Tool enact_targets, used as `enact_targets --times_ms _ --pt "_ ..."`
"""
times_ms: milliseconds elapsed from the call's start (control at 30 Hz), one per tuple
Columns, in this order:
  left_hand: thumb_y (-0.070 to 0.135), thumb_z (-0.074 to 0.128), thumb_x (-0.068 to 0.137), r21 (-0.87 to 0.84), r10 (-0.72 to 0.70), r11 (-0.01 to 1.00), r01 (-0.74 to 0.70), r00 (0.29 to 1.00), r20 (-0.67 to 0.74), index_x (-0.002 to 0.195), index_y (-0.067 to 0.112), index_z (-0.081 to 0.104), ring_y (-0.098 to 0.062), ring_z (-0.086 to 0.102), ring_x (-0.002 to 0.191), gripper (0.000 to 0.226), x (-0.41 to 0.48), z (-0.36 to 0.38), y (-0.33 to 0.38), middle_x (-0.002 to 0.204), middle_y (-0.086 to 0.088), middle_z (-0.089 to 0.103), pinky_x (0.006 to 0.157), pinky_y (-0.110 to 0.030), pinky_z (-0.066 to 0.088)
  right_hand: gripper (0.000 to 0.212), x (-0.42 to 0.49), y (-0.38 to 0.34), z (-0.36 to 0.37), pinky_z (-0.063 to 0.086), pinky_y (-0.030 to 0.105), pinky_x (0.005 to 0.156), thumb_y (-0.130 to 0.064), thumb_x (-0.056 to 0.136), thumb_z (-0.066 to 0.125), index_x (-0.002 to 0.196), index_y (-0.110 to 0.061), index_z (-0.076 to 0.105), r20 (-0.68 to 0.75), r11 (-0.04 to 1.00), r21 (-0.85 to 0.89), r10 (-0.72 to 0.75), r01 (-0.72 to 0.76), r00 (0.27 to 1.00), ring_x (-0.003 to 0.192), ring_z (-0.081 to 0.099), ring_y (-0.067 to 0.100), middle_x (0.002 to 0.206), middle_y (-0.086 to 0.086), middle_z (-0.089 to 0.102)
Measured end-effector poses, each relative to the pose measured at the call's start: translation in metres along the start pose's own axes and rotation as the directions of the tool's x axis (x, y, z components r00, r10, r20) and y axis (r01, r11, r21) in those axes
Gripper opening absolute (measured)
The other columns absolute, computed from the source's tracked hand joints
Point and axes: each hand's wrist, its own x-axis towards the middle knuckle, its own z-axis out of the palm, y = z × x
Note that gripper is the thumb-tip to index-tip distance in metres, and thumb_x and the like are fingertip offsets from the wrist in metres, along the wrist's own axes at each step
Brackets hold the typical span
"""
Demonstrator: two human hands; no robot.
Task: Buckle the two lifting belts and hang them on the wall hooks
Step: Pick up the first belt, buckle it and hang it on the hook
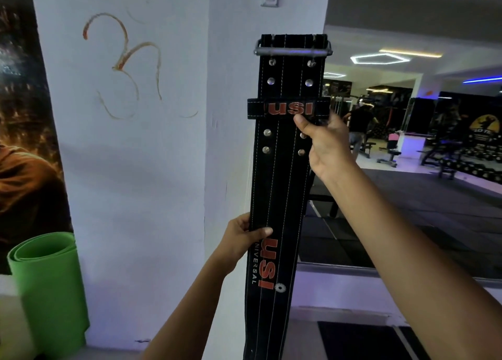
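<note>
A long black lifting belt (pixel 282 180) with red lettering is held upright in front of the white wall, its metal buckle (pixel 293 50) at the top. A black keeper loop (pixel 288 108) crosses it below the buckle. My right hand (pixel 323 145) pinches the belt's right edge just under that loop, thumb on the front. My left hand (pixel 244 237) grips the left edge lower down, thumb across the front. The belt's lower end runs out of the frame. No second belt or wall hook is in sight.
A rolled green mat (pixel 46 291) stands at the lower left beside a poster (pixel 24 131). A white wall pillar (pixel 152 169) is right behind the belt. A large mirror (pixel 423 142) to the right shows gym benches and dumbbell racks.
</note>
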Motion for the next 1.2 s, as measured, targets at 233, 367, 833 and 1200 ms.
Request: enact_targets --times_ms 233,367,833,1200 --pt "0.004 0.067 0.081 0.158 -0.142 0.979 0.127 0.986 0.089 0.095 0.011 0.067 -0.011 0.071 0.088 0.016 -0.015 0.005 -0.039 0.096 -0.004 0.073 0.074 -0.02 0.055 0.021 -0.004 -0.002 -0.013 0.045 0.045 0.097 0.001 0.08 0.064 0.094 -0.014 0.058 -0.028 0.998 -0.034 0.054 -0.055 0.998 0.075 0.058 0.002 0.086 -0.007 0.061" --pt "0.008 0.067 0.081 0.051 -0.064 0.997 0.061 0.996 0.058 0.106 0.0 0.066 -0.026 0.071 0.094 0.026 -0.003 0.009 -0.02 0.099 -0.01 0.073 0.083 -0.033 0.057 0.034 -0.004 -0.005 -0.017 0.036 0.054 0.101 -0.001 0.08 0.065 0.111 -0.01 0.055 -0.045 0.997 -0.032 0.072 -0.073 0.996 0.074 0.059 0.006 0.085 -0.006 0.062" --pt "0.039 0.054 0.09 -0.086 0.197 0.977 -0.197 0.98 -0.017 0.111 0.006 0.065 -0.024 0.07 0.097 0.041 0.042 0.045 0.139 0.105 -0.013 0.071 0.086 -0.034 0.056 0.023 -0.004 0.012 -0.031 0.055 0.031 0.079 0.004 0.078 0.066 0.085 -0.018 0.061 -0.013 0.999 0.015 0.04 -0.04 0.999 0.091 0.065 0.021 0.097 0.006 0.067" --pt "0.027 0.063 0.087 -0.107 0.297 0.945 -0.308 0.949 -0.103 0.097 0.009 0.068 -0.019 0.072 0.082 0.021 0.049 0.053 0.16 0.087 -0.005 0.073 0.069 -0.03 0.058 0.054 -0.085 0.096 -0.094 0.045 0.05 0.102 -0.019 0.072 0.076 0.121 -0.016 0.054 0.202 0.802 -0.465 0.509 -0.376 0.836 0.124 0.052 0.033 0.134 0.003 0.055"
